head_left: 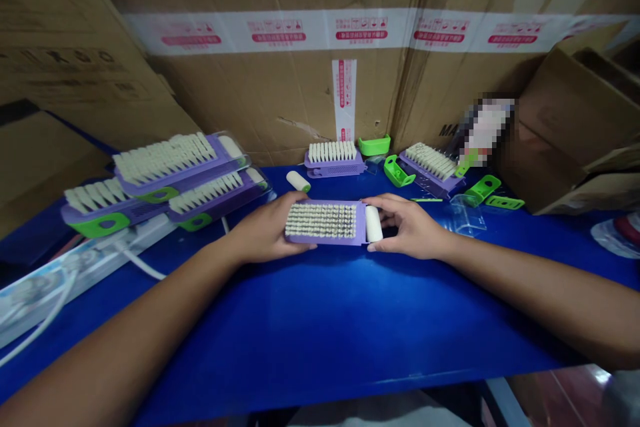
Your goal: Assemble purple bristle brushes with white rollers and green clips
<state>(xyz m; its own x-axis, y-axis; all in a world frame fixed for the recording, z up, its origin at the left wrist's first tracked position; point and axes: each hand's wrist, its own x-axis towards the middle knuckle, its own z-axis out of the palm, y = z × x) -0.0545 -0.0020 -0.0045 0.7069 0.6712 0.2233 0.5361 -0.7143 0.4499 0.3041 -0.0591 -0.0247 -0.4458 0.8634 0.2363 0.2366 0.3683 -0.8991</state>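
Note:
A purple brush [325,221] with rows of pale bristles facing up is held level above the blue table. My left hand [265,230] is closed around its left end, thumb along the near side. At its right end sits a white ribbed roller [373,224]. My right hand [413,227] is closed on this roller, with the thumb at the near end and the fingers at the far end. Part of the roller's right side is hidden by the fingers. Just behind my left hand lies a loose white roller [299,181] with a green end.
Several purple brushes [165,163] with green ends are stacked at left over a white power strip [75,280] with cables. Two more brush bodies, one purple body [334,163] among them, lie behind. Green caps [399,171] and clear plastic pieces [465,215] are at right. Cardboard boxes [280,93] line the back.

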